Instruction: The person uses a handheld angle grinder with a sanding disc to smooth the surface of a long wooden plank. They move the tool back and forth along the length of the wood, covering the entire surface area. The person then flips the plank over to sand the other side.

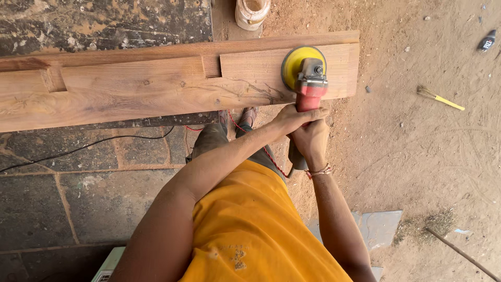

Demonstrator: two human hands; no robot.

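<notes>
Around the long wooden plank [156, 89] there are a pale jar [252, 11], a small broom [439, 97] and a black cable [78, 149] on the floor, and both arms reach forward, the left hand [295, 117] and right hand [311, 142] wrapped tightly around the red sander [309, 86], whose yellow disc [293, 63] lies flat on the plank's right end.

**Stone slabs and sandy ground under the timber**

The floor [78, 203] is dark stone slab on the left and reddish sandy earth on the right. On the slabs runs a black cable [83, 148]. On the sand lie a small yellow-handled brush [440, 97], a thin stick [462, 254] and a dark bottle [486, 41]. A pale jar [252, 11] stands beyond the long wooden frame [156, 89].
</notes>
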